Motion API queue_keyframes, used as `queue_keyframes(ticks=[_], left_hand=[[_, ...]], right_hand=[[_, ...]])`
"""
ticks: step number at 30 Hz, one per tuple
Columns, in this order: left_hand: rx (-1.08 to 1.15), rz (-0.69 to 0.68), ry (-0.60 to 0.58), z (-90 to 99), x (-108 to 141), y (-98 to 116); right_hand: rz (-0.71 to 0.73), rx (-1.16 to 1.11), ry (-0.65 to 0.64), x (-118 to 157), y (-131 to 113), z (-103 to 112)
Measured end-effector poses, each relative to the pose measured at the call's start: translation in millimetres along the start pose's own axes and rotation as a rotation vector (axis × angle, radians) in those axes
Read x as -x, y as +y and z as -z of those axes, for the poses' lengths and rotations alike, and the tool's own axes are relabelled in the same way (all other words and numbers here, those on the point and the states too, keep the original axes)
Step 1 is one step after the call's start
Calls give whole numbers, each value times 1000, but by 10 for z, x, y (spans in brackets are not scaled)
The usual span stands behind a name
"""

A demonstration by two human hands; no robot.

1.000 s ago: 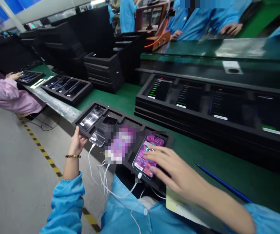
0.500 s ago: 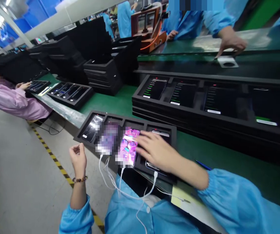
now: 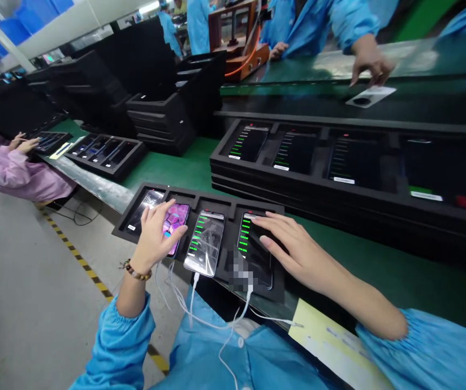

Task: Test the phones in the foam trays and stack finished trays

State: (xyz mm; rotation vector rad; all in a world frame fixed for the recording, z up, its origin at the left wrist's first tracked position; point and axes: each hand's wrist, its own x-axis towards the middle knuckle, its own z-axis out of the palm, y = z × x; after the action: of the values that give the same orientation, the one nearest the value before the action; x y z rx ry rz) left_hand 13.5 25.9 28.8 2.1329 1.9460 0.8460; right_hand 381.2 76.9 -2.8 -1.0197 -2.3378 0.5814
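Note:
A black foam tray at the bench's near edge bears several phones. My left hand lies over the phone with a pink and purple screen, fingers apart and holding nothing. Beside it a phone with green text lines has a white cable plugged into its lower end. My right hand rests its spread fingertips at the upper part of the right phone, whose dark screen also shows green lines. The leftmost phone sits in its slot, partly behind my left hand.
Stacked trays of phones stand behind. Another person's hand holds a white card across the bench. A yellow paper lies at lower right. More black trays and a person in pink are at left.
My left hand has moved up and right onto the pink-screened phone and opened. My right hand has shifted right, off the middle phones. The two right phones now show green lines. The other person's card is tilted up.

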Motion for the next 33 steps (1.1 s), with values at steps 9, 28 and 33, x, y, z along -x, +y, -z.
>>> queue_keyframes(ticks=[9,28,33], left_hand=[[35,-42,70,127,414,147],[38,-282,-179,54,505,302],[15,-228,-123,-71,437,317]], right_hand=[[119,-20,-72,52,-233,339],[-234,374,-123,1745,-998,-35],[-368,426,-17,1876,-656,-388]])
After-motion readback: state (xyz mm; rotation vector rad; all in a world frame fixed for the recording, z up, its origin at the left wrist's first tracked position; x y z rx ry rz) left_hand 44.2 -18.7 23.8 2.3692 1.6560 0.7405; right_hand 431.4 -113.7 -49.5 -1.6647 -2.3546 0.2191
